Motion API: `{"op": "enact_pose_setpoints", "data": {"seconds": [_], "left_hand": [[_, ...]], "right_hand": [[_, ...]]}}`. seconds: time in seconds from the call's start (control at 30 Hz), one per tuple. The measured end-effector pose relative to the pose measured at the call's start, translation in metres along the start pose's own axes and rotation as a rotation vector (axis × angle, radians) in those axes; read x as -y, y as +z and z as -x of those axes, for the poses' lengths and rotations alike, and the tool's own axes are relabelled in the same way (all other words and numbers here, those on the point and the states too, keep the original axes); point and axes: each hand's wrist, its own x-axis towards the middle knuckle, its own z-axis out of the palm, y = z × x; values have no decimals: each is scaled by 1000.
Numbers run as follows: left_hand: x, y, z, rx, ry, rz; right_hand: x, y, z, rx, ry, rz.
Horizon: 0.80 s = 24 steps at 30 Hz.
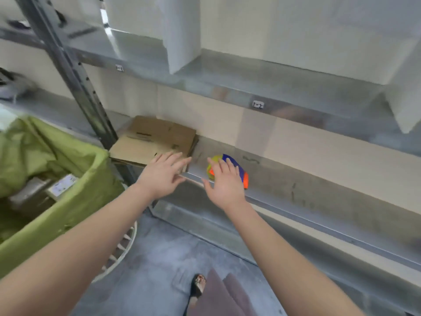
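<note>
A small toy in yellow, blue and orange lies near the front edge of a metal shelf. My right hand reaches over it with straight, spread fingers; its fingertips lie on or just above the toy, and I cannot tell which. My left hand stretches forward with straight fingers at the shelf's front edge, over the corner of flattened cardboard. Neither hand holds anything.
A green fabric bin with packages inside stands at the left, against the shelf's upright post. A white basket rim sits below it. White parcels stand on the upper shelf. My sandalled foot is on the grey floor.
</note>
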Motion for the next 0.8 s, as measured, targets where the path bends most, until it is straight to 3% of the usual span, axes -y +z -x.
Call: {"op": "enact_pose_setpoints", "data": {"seconds": [0.2, 0.37, 0.5, 0.8], "left_hand": [[128, 6, -10, 99, -170, 113], [219, 23, -27, 172, -324, 362], [279, 41, -58, 245, -344, 446], [315, 85, -97, 341, -394, 589]], "right_hand": [[59, 56, -103, 85, -14, -82], [72, 84, -161, 225, 256, -299], [73, 112, -190, 330, 348, -293], [77, 139, -203, 173, 626, -380]]}}
